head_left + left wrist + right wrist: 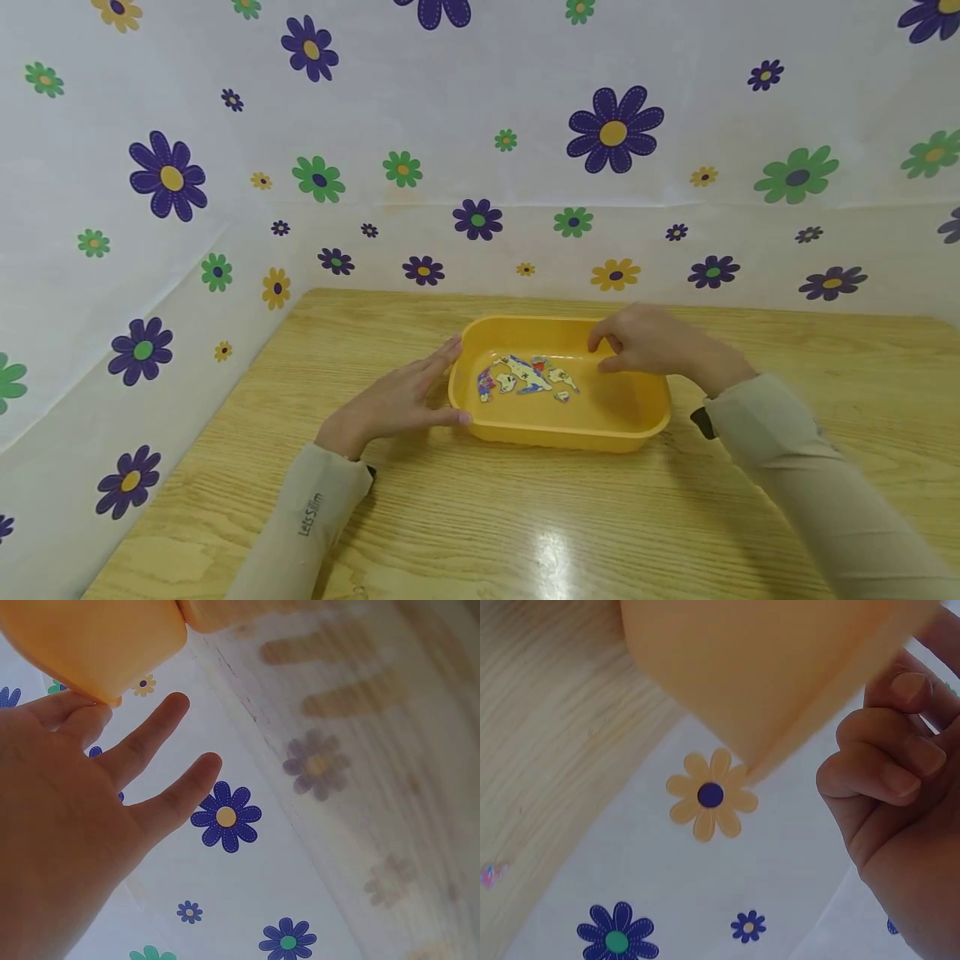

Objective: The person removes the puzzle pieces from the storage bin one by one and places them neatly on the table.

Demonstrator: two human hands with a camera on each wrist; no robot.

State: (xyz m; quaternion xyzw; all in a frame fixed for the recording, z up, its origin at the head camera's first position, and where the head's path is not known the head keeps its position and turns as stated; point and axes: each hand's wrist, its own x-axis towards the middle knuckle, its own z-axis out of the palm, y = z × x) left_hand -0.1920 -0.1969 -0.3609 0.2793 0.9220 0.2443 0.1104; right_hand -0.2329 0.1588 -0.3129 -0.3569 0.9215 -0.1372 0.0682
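A yellow plastic basin (558,435) stands on the wooden table. Flat, irregular cut-out pieces (531,375) lie loose on its floor, mostly toward the left; they are whitish with blue, purple and red print. At the basin's left end, my left hand (401,400) touches the rim with fingers spread, the thumb at the front corner. My right hand (656,342) is over the basin's right part, its thumb and index finger apart with nothing visible between them. In the right wrist view its other fingers (881,769) are bent; the thumb and index tips are not clear there.
The wood-grain table (450,525) reaches up to a white backdrop (525,175) with purple, green and yellow flowers, behind and on the left. A small pink patch (491,874) shows at the left edge of the right wrist view, too small to identify.
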